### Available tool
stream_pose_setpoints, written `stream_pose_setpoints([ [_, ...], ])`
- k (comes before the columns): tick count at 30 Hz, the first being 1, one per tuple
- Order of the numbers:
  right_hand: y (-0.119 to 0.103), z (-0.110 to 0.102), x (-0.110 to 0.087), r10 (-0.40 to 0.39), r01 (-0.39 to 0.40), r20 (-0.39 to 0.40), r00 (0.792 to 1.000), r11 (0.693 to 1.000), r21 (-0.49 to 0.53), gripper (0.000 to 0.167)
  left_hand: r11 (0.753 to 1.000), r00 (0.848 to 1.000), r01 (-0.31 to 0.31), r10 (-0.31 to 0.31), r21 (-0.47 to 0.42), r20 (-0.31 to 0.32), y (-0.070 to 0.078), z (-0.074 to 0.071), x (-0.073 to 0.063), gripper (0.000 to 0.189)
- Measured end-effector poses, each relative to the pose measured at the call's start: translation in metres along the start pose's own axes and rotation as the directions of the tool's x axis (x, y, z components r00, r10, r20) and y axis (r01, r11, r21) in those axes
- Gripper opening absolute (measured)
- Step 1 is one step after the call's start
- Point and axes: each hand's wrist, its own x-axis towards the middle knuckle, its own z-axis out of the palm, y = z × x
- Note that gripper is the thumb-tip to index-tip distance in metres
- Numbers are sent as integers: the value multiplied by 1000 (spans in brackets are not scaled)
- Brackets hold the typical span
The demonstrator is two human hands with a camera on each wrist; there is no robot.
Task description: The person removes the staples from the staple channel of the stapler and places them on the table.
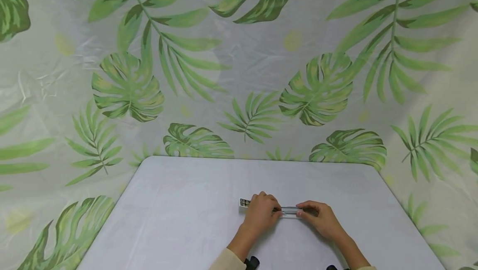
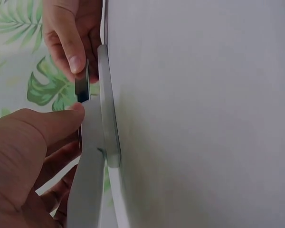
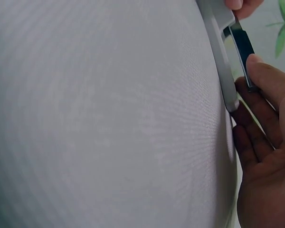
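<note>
A white stapler (image 1: 243, 209) with a long grey base (image 2: 109, 109) lies lengthwise between the two hands, low over the table. My left hand (image 1: 261, 212) grips its body (image 2: 91, 126), thumb and fingers on either side. From the right, my right hand (image 1: 322, 220) pinches a dark, shiny metal strip (image 3: 242, 45) between thumb and fingers. This strip runs along the stapler, above the base, and reaches toward the left thumb. In the right wrist view the right fingers are close to the rounded base end (image 3: 232, 103). The left hand hides the stapler's middle in the head view.
A white-covered table (image 1: 179, 212) with rounded far corners extends around the hands. Behind it hangs a pale curtain (image 1: 257, 54) printed with green leaves. Black wrist gear (image 1: 252, 262) shows at the left sleeve.
</note>
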Motion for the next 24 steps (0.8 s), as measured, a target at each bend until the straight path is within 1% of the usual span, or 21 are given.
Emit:
stream_pose_setpoints([
  [4,-1,-1,0,10,-10,7,1000,1000,12,17,1000,1000,20,-20,-21,-1,4,3,0,14],
  [10,-1,-1,-1,5,-5,5,1000,1000,15,17,990,997,65,-70,-123,-29,8,5,0,10],
  [13,-2,-2,-1,7,-7,3,1000,1000,24,17,986,995,75,-83,-148,-51,8,5,-1,8],
  [17,-4,-2,-1,28,-28,9,1000,999,34,17,980,991,84,-101,-179,-84,9,5,-1,6],
  [21,-2,-1,-1,52,-53,22,998,998,33,18,972,988,118,-136,-201,-79,11,4,2,8],
  [24,0,0,0,69,-70,30,997,997,32,19,969,984,145,-162,-199,-72,12,5,4,11],
])
